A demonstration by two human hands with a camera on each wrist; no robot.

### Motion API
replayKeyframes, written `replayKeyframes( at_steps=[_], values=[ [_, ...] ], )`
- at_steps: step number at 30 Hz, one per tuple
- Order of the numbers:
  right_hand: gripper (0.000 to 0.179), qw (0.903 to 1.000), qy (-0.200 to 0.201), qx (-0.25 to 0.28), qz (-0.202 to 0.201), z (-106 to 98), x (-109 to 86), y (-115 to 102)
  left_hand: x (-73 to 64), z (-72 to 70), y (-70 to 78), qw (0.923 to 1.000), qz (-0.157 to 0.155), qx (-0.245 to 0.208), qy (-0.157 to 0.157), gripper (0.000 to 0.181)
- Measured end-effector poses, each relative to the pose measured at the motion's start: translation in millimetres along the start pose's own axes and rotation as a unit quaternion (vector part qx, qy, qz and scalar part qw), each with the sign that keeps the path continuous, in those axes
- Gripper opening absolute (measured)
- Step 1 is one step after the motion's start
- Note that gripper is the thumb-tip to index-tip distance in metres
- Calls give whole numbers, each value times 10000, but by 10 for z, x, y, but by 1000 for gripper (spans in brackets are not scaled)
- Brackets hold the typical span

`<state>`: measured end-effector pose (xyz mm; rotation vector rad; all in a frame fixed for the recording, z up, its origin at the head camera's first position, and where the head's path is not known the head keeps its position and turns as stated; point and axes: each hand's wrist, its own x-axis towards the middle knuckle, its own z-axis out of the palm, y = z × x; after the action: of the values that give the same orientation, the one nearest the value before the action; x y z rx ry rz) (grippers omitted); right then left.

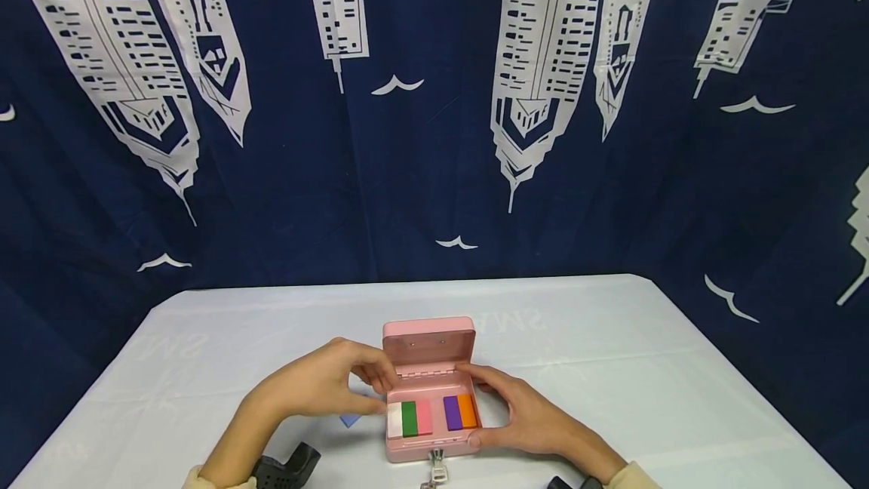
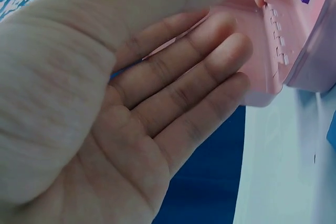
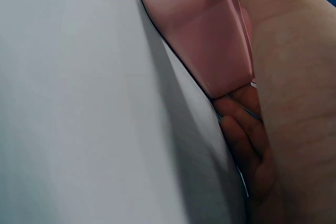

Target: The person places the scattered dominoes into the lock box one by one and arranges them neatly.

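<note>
A pink metal cash box (image 1: pixel 407 453) stands on the table with its hinged lid (image 1: pixel 429 349) raised. Inside, a white block (image 1: pixel 395 421), a green block (image 1: pixel 409 419) and a pink block (image 1: pixel 424 418) lie side by side at the left. Purple (image 1: pixel 452 413) and orange (image 1: pixel 467 411) blocks lie together at the right. My right hand (image 1: pixel 529 417) holds the box's right side, thumb at the front corner, fingertips near the hinge. Beside the left wall is my left hand (image 1: pixel 319 379), its thumb at the rim near the white block; its extended fingers (image 2: pixel 184 90) overlap the lid in the left wrist view.
Keys (image 1: pixel 438 468) hang at the front of the box. A small blue piece (image 1: pixel 349 419) lies on the white tabletop (image 1: pixel 577 338), left of the box and partly hidden by my left hand. Behind the table hangs a dark blue patterned curtain (image 1: pixel 421 164).
</note>
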<state>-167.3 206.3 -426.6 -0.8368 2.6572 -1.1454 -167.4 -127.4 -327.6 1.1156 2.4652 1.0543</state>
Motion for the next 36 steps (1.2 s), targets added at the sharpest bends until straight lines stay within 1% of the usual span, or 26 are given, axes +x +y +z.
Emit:
replayKeyframes(
  at_steps=[8, 13, 16, 22, 27, 36],
  values=[
    [83, 10000, 10, 8, -87, -2, 5, 6, -33, -65, -41, 9996, -224, 141, -37, 29],
    [83, 10000, -16, 81, -55, -3, 3, 4, -62, -82, -88, 9995, -229, 196, -48, 33],
    [84, 9999, 16, 82, -106, 3, 5, 9, -74, -88, -121, 9994, -246, 231, -40, 36],
    [84, 9999, 35, 86, -91, 4, 1, 4, -73, -100, -175, 9995, -253, 180, -91, 38],
    [84, 10000, 17, 25, -23, 7, -3, 5, -57, -81, -249, 9994, -278, 132, -152, 43],
    [84, 9999, 68, 58, -148, 6, 7, 12, -48, -28, -380, 9979, -556, 149, -299, 45]
  ],
)
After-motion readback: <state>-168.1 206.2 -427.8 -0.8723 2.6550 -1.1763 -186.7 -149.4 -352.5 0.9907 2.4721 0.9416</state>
